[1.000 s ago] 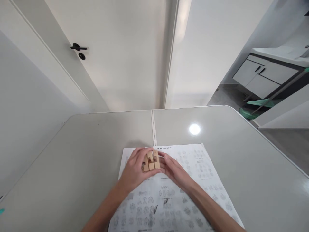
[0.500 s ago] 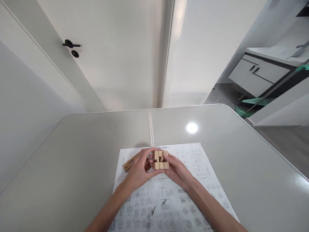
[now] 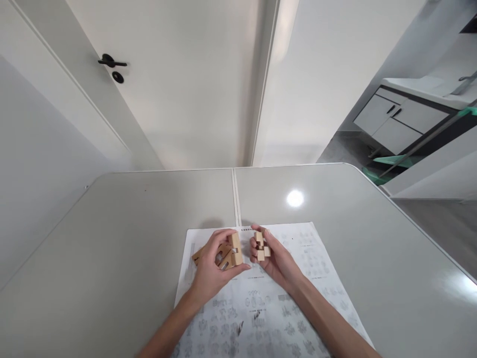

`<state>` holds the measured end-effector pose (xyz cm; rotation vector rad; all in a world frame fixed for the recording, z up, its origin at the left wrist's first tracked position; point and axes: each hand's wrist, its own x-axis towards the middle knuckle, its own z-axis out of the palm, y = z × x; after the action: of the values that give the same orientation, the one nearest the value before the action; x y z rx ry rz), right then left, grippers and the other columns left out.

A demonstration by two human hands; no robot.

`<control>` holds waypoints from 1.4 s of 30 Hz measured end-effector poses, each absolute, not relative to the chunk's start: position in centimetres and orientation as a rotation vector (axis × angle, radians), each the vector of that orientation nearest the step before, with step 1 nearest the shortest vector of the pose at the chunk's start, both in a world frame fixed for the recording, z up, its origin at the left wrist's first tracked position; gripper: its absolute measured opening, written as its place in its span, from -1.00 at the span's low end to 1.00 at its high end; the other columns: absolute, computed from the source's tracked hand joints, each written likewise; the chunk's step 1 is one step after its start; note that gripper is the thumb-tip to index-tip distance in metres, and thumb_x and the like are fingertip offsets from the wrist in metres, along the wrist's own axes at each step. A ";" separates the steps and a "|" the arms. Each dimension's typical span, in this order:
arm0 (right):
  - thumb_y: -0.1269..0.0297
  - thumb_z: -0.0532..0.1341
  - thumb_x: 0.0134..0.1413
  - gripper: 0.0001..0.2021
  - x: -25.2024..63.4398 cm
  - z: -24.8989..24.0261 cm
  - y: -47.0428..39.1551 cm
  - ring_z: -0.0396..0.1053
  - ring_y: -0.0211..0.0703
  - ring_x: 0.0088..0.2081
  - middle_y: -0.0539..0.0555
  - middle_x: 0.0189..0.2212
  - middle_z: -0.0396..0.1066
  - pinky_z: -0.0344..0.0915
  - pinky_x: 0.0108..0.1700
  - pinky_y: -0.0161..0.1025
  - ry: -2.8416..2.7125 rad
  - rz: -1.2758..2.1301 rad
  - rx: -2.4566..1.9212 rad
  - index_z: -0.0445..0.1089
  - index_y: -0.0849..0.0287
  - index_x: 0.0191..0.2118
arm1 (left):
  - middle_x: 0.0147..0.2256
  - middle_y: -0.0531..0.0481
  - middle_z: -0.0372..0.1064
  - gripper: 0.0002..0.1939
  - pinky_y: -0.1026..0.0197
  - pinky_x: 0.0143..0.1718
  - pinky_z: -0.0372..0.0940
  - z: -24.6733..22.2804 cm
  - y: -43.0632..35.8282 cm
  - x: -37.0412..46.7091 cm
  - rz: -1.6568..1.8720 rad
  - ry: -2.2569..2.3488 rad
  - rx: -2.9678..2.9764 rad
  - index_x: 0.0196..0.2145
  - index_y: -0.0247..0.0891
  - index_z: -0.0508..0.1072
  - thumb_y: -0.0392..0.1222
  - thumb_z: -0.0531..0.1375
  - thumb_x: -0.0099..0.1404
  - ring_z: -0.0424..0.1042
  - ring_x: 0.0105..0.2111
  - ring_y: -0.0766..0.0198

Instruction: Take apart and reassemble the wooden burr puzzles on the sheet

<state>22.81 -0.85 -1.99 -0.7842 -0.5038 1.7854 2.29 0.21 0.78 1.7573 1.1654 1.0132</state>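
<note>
Between the fingers of my left hand (image 3: 207,272) is a notched wooden puzzle piece (image 3: 235,242), held near upright with its notch facing right. My right hand (image 3: 279,261) grips a small cluster of interlocking wooden blocks (image 3: 261,254); how many pieces form it I cannot tell. A gap separates the piece from the cluster. Behind my left hand more wooden pieces with cut-out slots (image 3: 223,251) show, partly covered by the fingers. Both hands are over a printed paper sheet (image 3: 320,298) with rows of grey figures.
The grey table (image 3: 122,233) has a seam (image 3: 235,194) down its middle and a bright light reflection (image 3: 295,198). Beyond its far edge stands a white door (image 3: 186,99) with a black handle (image 3: 112,61). A white cabinet (image 3: 402,114) is at the back right.
The block assembly has come apart: one notched piece moved left with my left hand, the rest stays in my right hand, shifted slightly right. The head view has tilted a little.
</note>
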 end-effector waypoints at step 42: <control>-0.18 0.16 0.42 -0.57 23.5 -1.9 -1.2 -0.19 -0.46 -0.71 -0.16 -0.55 0.15 -0.04 -0.73 -0.49 -0.432 2.069 -0.428 0.44 0.13 -0.14 | 0.14 -0.04 0.27 -0.25 0.10 0.10 0.40 0.8 -0.3 2.8 0.983 0.986 1.448 0.23 0.09 0.41 -0.10 0.55 0.14 0.44 0.03 0.12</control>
<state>23.45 -1.16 -1.92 -0.4281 -0.4316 2.0693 2.84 -0.29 0.79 1.4480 0.9857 0.9834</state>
